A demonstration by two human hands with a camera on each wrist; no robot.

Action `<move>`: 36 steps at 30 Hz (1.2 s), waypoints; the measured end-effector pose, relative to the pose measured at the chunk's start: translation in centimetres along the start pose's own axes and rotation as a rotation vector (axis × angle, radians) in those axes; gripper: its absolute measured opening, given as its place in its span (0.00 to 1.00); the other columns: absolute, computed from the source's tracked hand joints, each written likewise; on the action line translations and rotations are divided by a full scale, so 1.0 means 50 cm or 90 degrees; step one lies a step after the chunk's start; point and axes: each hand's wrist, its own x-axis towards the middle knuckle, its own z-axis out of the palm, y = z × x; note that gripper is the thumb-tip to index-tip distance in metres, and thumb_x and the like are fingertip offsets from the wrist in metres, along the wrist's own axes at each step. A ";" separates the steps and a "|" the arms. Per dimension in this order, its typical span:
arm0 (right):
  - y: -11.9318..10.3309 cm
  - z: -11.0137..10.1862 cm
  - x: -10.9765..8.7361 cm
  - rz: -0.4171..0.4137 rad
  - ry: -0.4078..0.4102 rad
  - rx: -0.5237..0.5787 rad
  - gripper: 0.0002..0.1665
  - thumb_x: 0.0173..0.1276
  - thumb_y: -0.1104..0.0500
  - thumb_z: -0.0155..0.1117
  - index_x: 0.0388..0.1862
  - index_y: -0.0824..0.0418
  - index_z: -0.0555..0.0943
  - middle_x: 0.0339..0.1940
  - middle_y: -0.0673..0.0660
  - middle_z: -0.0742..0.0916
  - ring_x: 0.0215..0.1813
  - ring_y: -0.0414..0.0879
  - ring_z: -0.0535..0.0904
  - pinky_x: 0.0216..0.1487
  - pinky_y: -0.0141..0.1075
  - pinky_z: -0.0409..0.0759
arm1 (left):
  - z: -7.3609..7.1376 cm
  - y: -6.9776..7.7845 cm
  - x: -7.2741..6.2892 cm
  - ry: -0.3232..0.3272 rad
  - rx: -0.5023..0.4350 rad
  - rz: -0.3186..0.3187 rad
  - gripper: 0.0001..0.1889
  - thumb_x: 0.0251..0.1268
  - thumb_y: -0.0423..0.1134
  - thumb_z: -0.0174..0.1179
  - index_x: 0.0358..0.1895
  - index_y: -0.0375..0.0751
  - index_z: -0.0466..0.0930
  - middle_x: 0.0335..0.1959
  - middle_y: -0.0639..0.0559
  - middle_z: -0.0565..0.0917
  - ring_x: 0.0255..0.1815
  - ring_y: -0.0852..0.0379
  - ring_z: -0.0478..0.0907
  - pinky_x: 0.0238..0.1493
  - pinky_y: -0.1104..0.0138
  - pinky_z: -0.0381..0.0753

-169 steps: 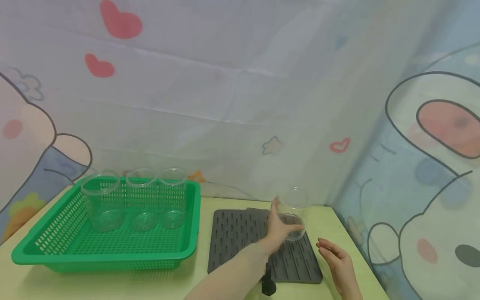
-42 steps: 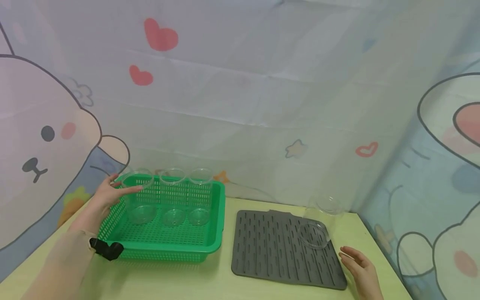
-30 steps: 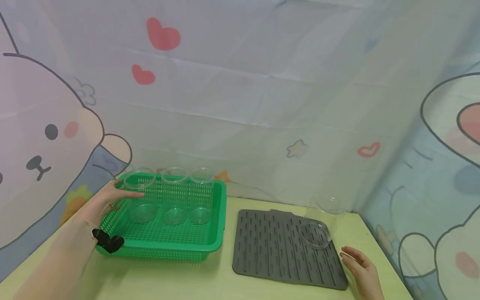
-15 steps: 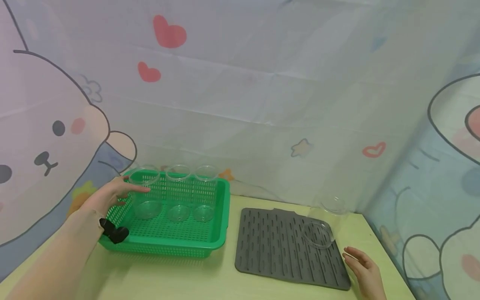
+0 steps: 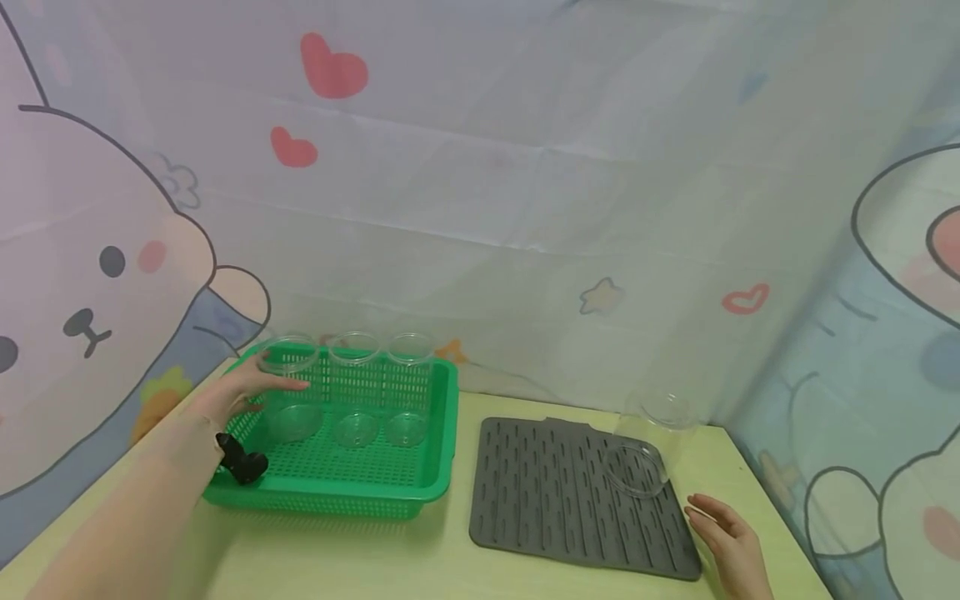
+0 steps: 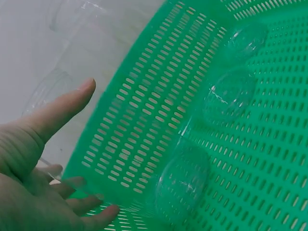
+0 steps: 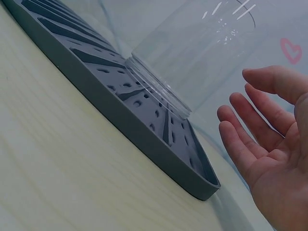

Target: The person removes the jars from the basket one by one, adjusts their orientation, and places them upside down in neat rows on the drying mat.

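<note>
My left hand (image 5: 238, 390) is at the leftmost clear plastic cup (image 5: 292, 425), which stands upright in the green basket (image 5: 337, 502). In the left wrist view the thumb is straight on the near side of that cup, and the spread fingers (image 6: 84, 204) lie on its far side; a firm grip does not show. Two more clear cups, a middle one (image 5: 356, 429) and a right one (image 5: 407, 427), stand beside it. On the grey ridged mat (image 5: 555, 500) a clear cup (image 7: 192, 57) rests rim down. My right hand (image 7: 274, 149) hovers beside it, fingers loosely bent, touching nothing.
The basket's perforated walls surround the three cups. A pale yellow table (image 5: 360, 558) carries the basket at left and the mat at right. Printed cloth (image 5: 480, 192) hangs close behind the table and along its right side.
Since the oldest frame, my left hand has let go of the cup on the mat and moved left to the basket. Lately it has shifted slightly toward the leftmost cup. The right hand stays put.
</note>
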 end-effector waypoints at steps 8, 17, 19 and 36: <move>-0.006 0.003 0.001 0.000 0.003 0.005 0.18 0.72 0.68 0.56 0.40 0.42 0.84 0.39 0.36 0.86 0.43 0.28 0.83 0.45 0.20 0.80 | -0.001 -0.002 0.009 0.017 0.010 0.034 0.62 0.62 0.45 0.66 0.75 0.36 0.17 0.74 0.22 0.27 0.74 0.22 0.37 0.70 0.34 0.55; -0.001 0.011 -0.001 -0.017 -0.011 0.034 0.20 0.72 0.70 0.55 0.41 0.45 0.84 0.39 0.37 0.86 0.43 0.29 0.83 0.45 0.21 0.81 | -0.001 -0.001 -0.012 0.047 -0.012 0.012 0.59 0.63 0.48 0.64 0.76 0.32 0.23 0.76 0.25 0.31 0.76 0.26 0.39 0.72 0.39 0.57; -0.001 0.010 -0.002 -0.007 0.001 0.023 0.19 0.72 0.69 0.56 0.40 0.44 0.84 0.39 0.37 0.86 0.43 0.29 0.83 0.45 0.21 0.81 | 0.000 -0.001 -0.013 0.050 -0.014 0.009 0.58 0.63 0.48 0.64 0.76 0.32 0.23 0.76 0.25 0.31 0.76 0.26 0.39 0.72 0.39 0.57; -0.004 0.003 -0.004 -0.017 -0.001 0.009 0.17 0.72 0.68 0.57 0.42 0.46 0.84 0.40 0.38 0.86 0.44 0.29 0.83 0.46 0.21 0.80 | -0.006 0.023 -0.031 0.073 -0.060 0.043 0.59 0.64 0.51 0.65 0.78 0.40 0.23 0.78 0.30 0.30 0.77 0.29 0.38 0.72 0.40 0.58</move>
